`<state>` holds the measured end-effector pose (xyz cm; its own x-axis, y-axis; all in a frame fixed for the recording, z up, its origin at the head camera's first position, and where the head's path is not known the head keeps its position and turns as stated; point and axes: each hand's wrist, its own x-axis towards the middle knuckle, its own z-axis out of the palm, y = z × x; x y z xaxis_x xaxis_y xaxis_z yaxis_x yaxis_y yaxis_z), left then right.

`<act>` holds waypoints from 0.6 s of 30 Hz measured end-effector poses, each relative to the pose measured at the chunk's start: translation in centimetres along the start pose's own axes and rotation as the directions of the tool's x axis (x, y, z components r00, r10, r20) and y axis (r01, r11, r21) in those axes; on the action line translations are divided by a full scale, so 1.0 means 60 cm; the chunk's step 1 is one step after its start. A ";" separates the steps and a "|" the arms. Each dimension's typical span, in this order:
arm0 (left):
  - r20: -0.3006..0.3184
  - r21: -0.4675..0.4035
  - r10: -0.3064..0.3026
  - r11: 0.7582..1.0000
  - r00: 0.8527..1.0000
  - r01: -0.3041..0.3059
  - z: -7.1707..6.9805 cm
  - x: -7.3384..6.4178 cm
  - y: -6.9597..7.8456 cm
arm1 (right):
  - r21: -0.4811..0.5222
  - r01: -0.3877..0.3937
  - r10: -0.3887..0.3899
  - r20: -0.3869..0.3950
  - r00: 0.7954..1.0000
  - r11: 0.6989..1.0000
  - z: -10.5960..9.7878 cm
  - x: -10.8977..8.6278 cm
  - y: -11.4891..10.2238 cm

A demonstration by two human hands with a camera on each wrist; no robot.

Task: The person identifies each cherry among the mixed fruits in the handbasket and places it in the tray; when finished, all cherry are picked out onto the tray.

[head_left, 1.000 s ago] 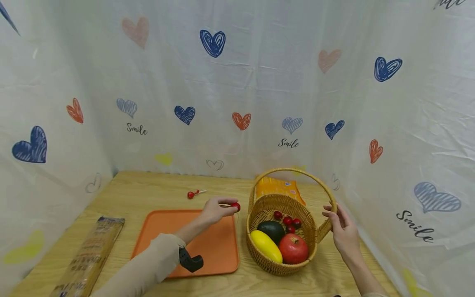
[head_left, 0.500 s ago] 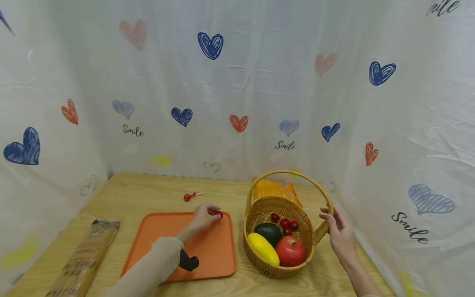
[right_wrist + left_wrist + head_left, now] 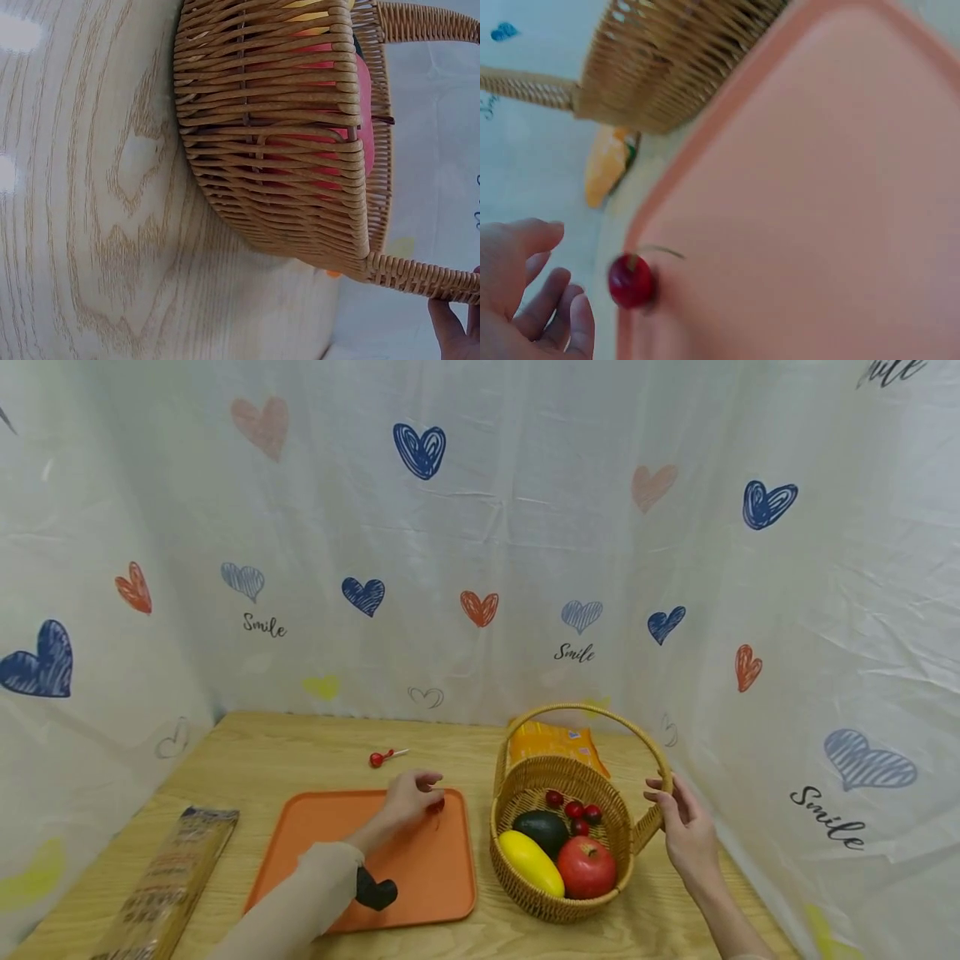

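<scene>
A dark red cherry [image 3: 632, 280] with a thin stem lies at the edge of the orange tray [image 3: 420, 893]. Just beside it my left hand [image 3: 408, 800] hovers with loose, parted fingers; the left wrist view shows a gap between the fingertips and the fruit. My right hand [image 3: 688, 835] grips the side of the handle [image 3: 587, 708] of a wicker basket [image 3: 277, 150]. Inside the basket are several cherries [image 3: 574, 809], a dark green avocado [image 3: 542, 832], a smooth yellow oblong fruit [image 3: 531, 863] and a large round red fruit [image 3: 587, 867].
Behind the tray lies a red lollipop [image 3: 377, 759] with a white stick. An orange packet [image 3: 555, 745] sits behind the basket. A long brown package [image 3: 168, 885] lies at the table's left. A white curtain printed with hearts [image 3: 420, 543] surrounds the table.
My left hand has moved left and down from beside the basket to the tray's far right corner and let go of the cherry there. My right hand keeps its grip on the handle.
</scene>
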<state>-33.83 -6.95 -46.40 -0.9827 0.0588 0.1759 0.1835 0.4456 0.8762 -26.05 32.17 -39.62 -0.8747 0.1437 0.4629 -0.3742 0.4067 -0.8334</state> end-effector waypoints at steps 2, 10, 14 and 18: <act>-0.009 -0.034 0.025 0.999 1.000 -0.025 -0.004 -0.002 0.016 | -0.002 0.000 0.000 0.001 1.000 1.000 0.000 0.001 0.000; 0.125 -0.196 0.133 0.975 0.983 -0.107 0.024 -0.013 0.086 | -0.061 0.016 -0.016 -0.003 1.000 0.998 -0.003 0.002 -0.002; 0.181 -0.257 0.203 0.954 0.962 -0.153 0.048 -0.030 0.125 | -0.014 0.032 -0.032 -0.002 0.999 0.999 0.000 0.002 -0.004; 0.197 -0.266 0.252 0.944 0.948 -0.195 0.069 -0.038 0.148 | 0.002 0.042 -0.042 -0.012 0.999 0.999 0.003 0.001 -0.001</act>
<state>-30.06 0.58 -40.85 -0.8903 0.3438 0.2986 0.3723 0.1719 0.9120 -26.15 31.99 -39.56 -0.8546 0.1373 0.5008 -0.4110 0.4106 -0.8140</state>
